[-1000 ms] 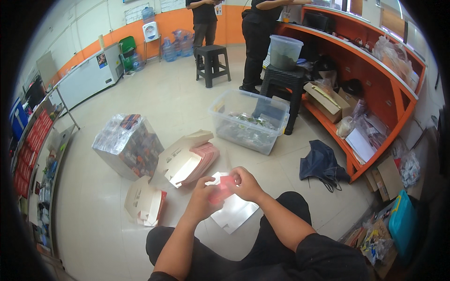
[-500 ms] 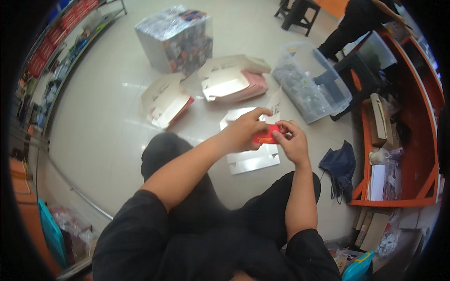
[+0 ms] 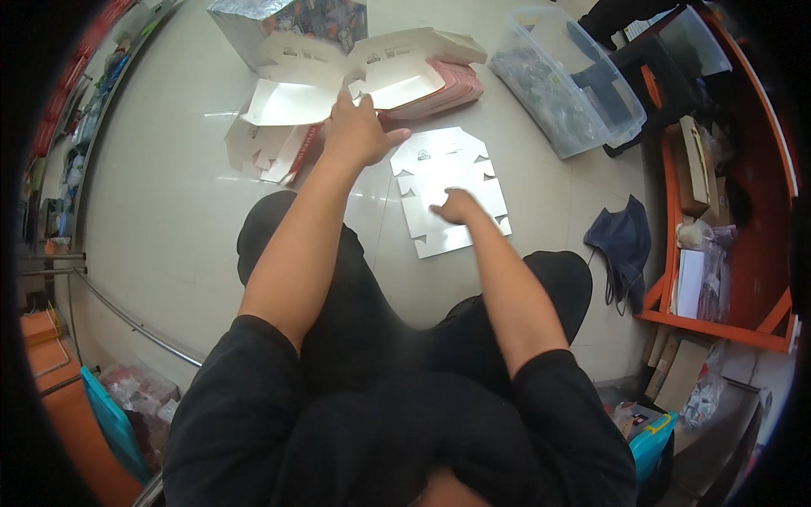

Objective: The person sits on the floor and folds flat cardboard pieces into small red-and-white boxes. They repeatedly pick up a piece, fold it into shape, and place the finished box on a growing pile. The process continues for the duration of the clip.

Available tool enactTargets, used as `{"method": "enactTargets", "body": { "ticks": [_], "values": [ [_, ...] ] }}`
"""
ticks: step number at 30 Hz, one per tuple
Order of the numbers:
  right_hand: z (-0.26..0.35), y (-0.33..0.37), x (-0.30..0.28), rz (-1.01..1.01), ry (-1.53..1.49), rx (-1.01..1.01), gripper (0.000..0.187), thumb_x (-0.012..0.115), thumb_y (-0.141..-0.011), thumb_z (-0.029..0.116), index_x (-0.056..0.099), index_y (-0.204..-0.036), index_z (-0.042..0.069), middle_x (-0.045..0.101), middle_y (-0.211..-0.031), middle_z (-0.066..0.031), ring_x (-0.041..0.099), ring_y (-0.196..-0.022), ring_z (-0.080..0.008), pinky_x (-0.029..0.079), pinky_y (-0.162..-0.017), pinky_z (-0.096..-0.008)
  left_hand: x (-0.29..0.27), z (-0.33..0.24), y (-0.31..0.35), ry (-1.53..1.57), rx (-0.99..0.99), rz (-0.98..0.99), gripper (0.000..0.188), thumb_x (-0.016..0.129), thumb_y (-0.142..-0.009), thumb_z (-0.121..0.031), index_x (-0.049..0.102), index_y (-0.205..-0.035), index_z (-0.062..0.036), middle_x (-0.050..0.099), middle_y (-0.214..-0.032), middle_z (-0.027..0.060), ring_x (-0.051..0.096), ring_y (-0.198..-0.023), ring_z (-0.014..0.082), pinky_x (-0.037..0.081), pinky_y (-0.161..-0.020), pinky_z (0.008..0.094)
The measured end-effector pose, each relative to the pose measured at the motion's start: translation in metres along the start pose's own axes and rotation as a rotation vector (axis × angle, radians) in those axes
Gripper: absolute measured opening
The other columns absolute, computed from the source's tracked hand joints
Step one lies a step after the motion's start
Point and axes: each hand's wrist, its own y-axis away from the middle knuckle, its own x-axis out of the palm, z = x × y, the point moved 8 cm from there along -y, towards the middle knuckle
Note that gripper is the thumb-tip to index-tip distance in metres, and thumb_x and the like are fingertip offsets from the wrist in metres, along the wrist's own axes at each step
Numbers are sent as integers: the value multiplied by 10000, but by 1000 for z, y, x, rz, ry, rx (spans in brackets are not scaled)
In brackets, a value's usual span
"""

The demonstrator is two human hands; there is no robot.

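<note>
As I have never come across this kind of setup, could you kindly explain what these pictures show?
There is no machine: these are a person's bare hands, filmed from above by a wide fisheye camera worn on the head, which bends straight edges. On the tiled floor are open cardboard boxes, a flat white carton blank and a clear plastic bin. The left hand, thumb spread, is at the open boxes; the right hand is over the carton blank, though contact is hard to judge. Neither clearly holds anything.
</note>
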Motion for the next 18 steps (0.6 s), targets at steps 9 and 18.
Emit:
{"method": "enactTargets", "body": {
  "ticks": [9,18],
  "values": [
    [-2,-25,168,324,316,302,980,659,-918,188,20,-1587,-135,-89,-1685,-319,-54,-1476,-677,196,-1211,-681,33,-12,-3,6,254,397,690,739,-860,-543,677,-1208,49,695,-1232,238,655,-1189,366,514,-1025,438],
    [12,-35,97,214,595,-270,226,785,-821,265,816,-858,44,765,-846,-149,739,-872,-265,575,-824,-363,40,1,-17,66,163,449,756,746,-854,-532,621,-1333,38,650,-1324,263,628,-1242,375,488,-1056,445]
  ]
}}
